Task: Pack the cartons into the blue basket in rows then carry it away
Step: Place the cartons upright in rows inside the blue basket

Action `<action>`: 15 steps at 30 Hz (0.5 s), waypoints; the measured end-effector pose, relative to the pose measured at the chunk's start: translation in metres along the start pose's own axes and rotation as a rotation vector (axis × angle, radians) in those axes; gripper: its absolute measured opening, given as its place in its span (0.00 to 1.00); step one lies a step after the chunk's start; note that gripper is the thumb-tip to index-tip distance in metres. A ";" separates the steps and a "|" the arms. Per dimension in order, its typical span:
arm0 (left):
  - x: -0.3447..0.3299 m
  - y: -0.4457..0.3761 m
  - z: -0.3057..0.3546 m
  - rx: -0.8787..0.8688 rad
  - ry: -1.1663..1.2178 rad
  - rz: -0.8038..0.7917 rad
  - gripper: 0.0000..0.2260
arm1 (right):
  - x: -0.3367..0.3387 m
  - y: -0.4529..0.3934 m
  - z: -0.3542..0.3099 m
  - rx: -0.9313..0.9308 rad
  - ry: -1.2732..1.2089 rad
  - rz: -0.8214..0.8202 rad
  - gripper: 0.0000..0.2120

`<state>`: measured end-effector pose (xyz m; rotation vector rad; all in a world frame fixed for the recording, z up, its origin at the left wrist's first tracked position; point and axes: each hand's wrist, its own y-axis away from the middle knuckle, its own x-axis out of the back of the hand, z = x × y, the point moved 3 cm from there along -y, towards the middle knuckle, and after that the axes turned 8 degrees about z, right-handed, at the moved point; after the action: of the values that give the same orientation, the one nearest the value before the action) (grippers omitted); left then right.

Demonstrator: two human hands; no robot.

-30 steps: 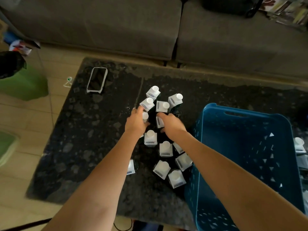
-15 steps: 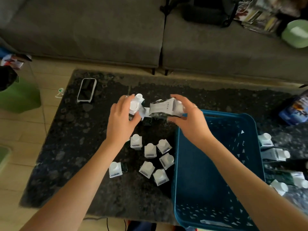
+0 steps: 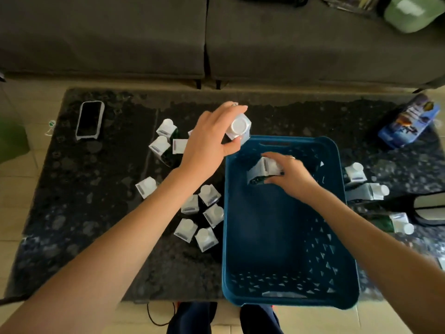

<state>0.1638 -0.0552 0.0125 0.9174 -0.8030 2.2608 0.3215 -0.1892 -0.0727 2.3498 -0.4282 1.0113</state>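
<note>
I see my right hand (image 3: 292,178) down inside the blue perforated plastic basket (image 3: 337,237), its fingers (image 3: 277,156) curled round a small white carton with a dark green base (image 3: 262,171), tilted near the basket's far end. My left hand (image 3: 209,138) hovers just beyond the basket's far left corner, fingers wrapped round a second white carton with a round white cap (image 3: 238,127). The basket sits on the right half of the dark speckled stone surface (image 3: 72,189). Loose white cartons (image 3: 199,213) stand clustered just left of the basket, with more further left and far. A few others (image 3: 361,184) lie to its right. A black phone in a pale case (image 3: 89,119) lies at the far left.
</note>
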 end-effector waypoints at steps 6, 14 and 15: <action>-0.007 -0.005 -0.002 0.028 0.022 0.052 0.24 | -0.064 -0.035 0.003 0.012 0.037 -0.032 0.33; -0.010 -0.005 -0.001 0.004 -0.016 0.037 0.24 | -0.079 -0.051 -0.017 0.044 0.186 0.017 0.34; -0.011 -0.005 0.000 -0.003 -0.021 0.029 0.24 | -0.080 -0.051 -0.018 0.025 0.182 0.028 0.34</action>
<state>0.1737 -0.0553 0.0062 0.9347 -0.8343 2.2776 0.2826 -0.1319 -0.1394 2.2541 -0.3811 1.2387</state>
